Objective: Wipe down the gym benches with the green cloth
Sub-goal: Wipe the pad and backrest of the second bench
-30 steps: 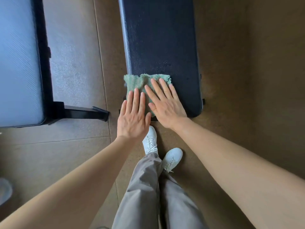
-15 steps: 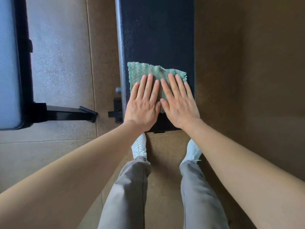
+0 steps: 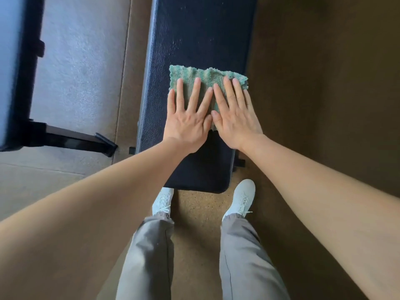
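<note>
A green cloth (image 3: 207,75) lies spread across the near part of a black padded gym bench (image 3: 194,35) that runs away from me. My left hand (image 3: 188,120) presses flat on the cloth's left half with straight, spread fingers. My right hand (image 3: 234,118) presses flat on its right half, thumb beside my left thumb. Both palms cover the cloth's near edge. The far edge of the cloth shows beyond my fingertips.
A second bench (image 3: 10,68) with a black frame and foot bar (image 3: 80,140) stands at the left. Brown floor surrounds both. My white shoes (image 3: 241,198) and grey trousers straddle the near end of the black bench.
Both hands slid the cloth from the bench's near left corner to the right and farther along the pad. My feet moved apart to either side of the bench end.
</note>
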